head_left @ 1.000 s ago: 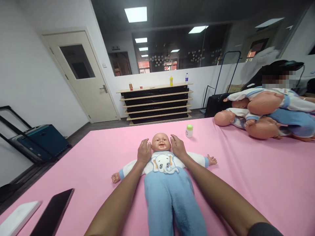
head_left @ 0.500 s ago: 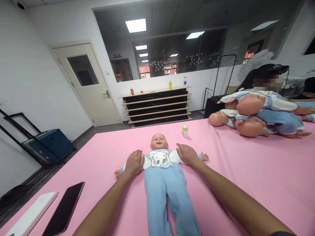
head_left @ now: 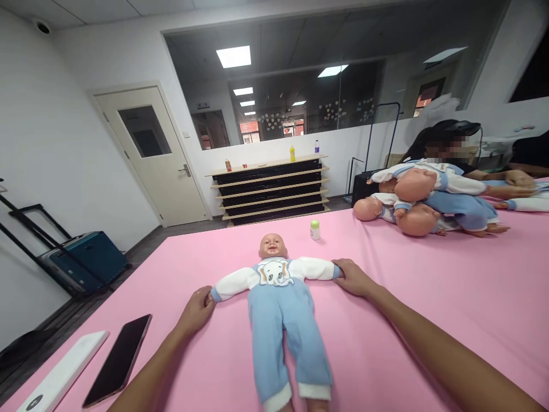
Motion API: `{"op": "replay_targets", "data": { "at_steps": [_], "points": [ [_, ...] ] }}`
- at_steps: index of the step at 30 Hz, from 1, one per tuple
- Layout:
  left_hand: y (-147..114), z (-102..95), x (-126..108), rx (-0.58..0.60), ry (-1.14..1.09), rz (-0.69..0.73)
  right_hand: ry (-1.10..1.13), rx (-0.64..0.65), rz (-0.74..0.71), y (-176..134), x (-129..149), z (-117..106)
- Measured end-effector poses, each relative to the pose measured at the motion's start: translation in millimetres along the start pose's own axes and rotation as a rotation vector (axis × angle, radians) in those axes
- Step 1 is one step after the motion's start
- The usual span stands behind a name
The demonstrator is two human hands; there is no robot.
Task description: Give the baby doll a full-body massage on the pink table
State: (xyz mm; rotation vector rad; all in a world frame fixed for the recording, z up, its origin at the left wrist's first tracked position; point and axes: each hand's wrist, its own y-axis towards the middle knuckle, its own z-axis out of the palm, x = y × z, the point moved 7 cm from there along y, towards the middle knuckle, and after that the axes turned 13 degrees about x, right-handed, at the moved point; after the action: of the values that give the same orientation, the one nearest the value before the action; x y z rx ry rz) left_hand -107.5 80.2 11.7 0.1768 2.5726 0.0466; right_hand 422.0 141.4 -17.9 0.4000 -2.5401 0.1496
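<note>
A baby doll (head_left: 278, 309) lies face up on the pink-covered table (head_left: 412, 332), its arms stretched out sideways. It wears white sleeves, light blue trousers and an elephant face on the chest. My left hand (head_left: 198, 309) is closed around the doll's hand at the left, just past the blue cuff. At the other side, my right hand (head_left: 352, 277) wraps the doll's other hand at its cuff. Both doll hands are mostly hidden by my fingers. Beyond the doll's head stands a small white bottle with a green cap (head_left: 315, 230).
A dark phone (head_left: 118, 360) and a white slab-like device (head_left: 64, 372) lie at the near left. Several dolls (head_left: 418, 220) are piled at the right, with a person (head_left: 437, 143) behind them. Past the table are a stack of boards (head_left: 270, 191) and a blue suitcase (head_left: 86, 260).
My hands have slid outward from the doll's upper arms to its hands, closing on them. The view has shifted slightly. At the right, the other person's hands have come into view.
</note>
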Motion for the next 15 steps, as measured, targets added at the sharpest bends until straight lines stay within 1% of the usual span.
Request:
{"op": "replay_targets", "data": {
  "at_steps": [4,7,9,11,13,15],
  "points": [
    [11,-6.0,16,0.065,-0.386,-0.092,0.126,0.017,0.049,8,7,-19],
    [19,-13.8,19,0.058,-0.691,-0.086,0.203,0.057,0.034,15,16,-36],
    [27,-16.4,14,-0.016,-0.906,-0.074,0.348,0.071,-0.007,19,26,-47],
    [35,-14.6,3,-0.137,-1.045,-0.074,0.544,0.019,-0.071,25,42,-58],
    [46,-7.4,-14,-0.245,-1.089,-0.077,0.688,-0.078,-0.148,32,65,-63],
    [56,1.6,-38,-0.344,-1.055,-0.08,0.699,-0.172,-0.218,40,95,-58]
  ]
}}
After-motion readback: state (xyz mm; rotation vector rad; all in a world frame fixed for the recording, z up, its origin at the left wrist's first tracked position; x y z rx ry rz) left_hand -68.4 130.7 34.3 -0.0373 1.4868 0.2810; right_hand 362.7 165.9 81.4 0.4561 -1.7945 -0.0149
